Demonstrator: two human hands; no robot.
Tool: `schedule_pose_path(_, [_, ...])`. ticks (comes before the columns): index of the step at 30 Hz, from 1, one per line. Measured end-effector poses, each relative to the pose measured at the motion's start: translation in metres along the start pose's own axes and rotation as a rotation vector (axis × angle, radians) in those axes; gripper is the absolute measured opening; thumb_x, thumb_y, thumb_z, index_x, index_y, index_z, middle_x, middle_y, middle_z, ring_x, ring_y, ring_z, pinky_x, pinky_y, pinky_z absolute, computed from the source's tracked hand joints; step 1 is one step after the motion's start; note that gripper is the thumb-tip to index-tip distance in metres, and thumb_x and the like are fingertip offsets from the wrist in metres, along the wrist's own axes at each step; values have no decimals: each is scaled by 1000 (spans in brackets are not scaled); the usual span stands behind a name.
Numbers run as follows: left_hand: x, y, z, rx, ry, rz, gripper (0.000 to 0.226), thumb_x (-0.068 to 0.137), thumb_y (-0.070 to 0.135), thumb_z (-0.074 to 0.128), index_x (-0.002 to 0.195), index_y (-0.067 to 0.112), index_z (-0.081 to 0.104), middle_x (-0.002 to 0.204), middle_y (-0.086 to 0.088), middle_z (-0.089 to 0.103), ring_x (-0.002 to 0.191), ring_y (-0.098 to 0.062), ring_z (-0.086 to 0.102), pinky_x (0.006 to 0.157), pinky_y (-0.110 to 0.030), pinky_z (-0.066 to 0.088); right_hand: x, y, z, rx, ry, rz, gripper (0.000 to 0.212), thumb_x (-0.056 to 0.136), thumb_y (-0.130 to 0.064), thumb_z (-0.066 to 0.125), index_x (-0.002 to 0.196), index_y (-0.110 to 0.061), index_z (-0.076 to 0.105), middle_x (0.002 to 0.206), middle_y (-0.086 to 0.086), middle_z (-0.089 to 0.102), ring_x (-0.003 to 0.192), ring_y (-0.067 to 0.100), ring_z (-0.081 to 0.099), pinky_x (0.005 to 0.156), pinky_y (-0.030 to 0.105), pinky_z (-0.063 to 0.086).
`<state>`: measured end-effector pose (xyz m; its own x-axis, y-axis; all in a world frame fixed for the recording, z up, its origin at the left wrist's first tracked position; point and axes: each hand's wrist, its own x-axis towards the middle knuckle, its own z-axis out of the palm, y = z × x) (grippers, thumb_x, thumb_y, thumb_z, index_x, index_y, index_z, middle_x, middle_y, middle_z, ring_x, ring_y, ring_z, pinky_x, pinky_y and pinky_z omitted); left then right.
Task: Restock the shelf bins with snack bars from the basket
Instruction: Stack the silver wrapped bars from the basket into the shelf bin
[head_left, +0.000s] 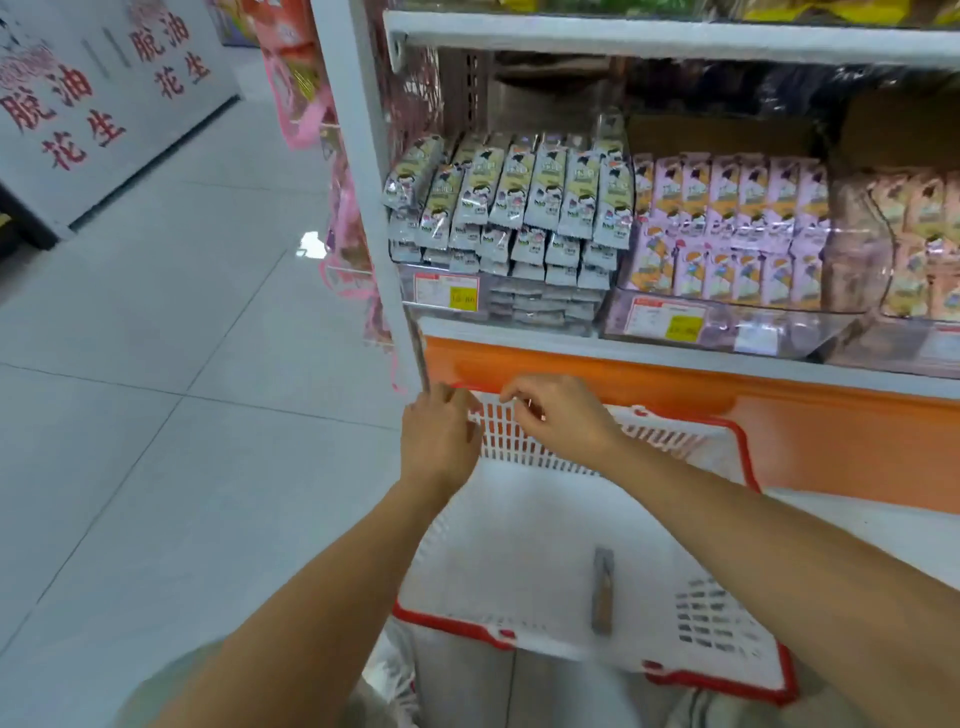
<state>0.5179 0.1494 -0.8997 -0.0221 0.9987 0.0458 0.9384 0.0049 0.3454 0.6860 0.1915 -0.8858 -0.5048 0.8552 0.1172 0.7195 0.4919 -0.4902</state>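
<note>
Left hand (439, 441) and right hand (563, 422) meet at the far rim of the basket (750, 462) — fingers curled, grip unclear. One snack bar (602, 592) lies inside.

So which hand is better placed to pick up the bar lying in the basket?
Probably the right hand: the bar lies nearer it, while the left hand sits at the basket's far left corner.

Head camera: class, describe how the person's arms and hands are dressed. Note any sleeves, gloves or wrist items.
Both arms are bare as far as the picture shows: no sleeve covers the left forearm or the right forearm. The left hand and right hand wear no gloves. Neither wrist carries a watch or bracelet. The fingers are too blurred to rule out a ring.
</note>
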Motion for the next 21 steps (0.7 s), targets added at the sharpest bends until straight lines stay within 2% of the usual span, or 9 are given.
schedule_pose_path(2, [-22,3,42,86,-247,56,39,91,23,52,129,18,54,136,-7,50,124,-28,45,102,-36,35,-33,35,28,-50,-190,225,25,94,-19,52,115,-21,64,106,1,69,89,21,65,75,32,51])
schedule_pose_path(5, [-50,4,101,180,-574,78,55,95,28,50,147,18,35,155,-10,29,141,-27,28,113,-38,26,-83,82,69,-54,-497,511,42,97,-25,52,138,-19,46,130,8,57,113,26,57,93,34,47])
schedule_pose_path(7, [-59,3,136,244,-704,94,60,96,29,47,152,19,27,160,-10,17,146,-27,18,117,-42,21,-110,106,93,-14,-654,642,51,99,-26,49,147,-17,34,142,14,45,124,31,50,97,34,44])
schedule_pose_path(10, [-60,2,182,270,-844,83,60,98,29,43,153,19,21,161,-10,11,148,-29,13,118,-44,19,-136,131,127,56,-800,771,55,100,-21,46,151,-14,25,148,21,34,124,35,48,94,35,42])
schedule_pose_path(13, [-55,1,220,284,-971,97,60,101,28,40,155,20,16,162,-10,3,149,-30,8,119,-43,18,-146,150,153,134,-835,830,54,101,-17,42,152,-13,23,151,20,30,130,33,43,89,34,40])
schedule_pose_path(16, [-52,-3,249,293,-988,105,62,99,26,41,155,22,13,163,-9,-1,149,-30,6,118,-42,20,-149,165,180,193,-806,884,57,99,-19,47,152,-16,25,155,17,24,136,32,37,101,33,39])
schedule_pose_path(18, [-50,-6,260,302,-970,102,64,98,25,43,155,23,12,162,-10,-5,148,-30,6,117,-42,21,-149,170,194,196,-792,916,55,97,-23,51,147,-19,30,153,19,20,124,35,47,95,33,42])
schedule_pose_path(21, [-51,-11,275,319,-983,95,68,97,25,44,155,24,9,162,-9,-11,148,-31,2,117,-44,21,-152,177,211,177,-726,944,42,93,-23,58,130,-18,39,138,17,26,88,30,54,77,35,49])
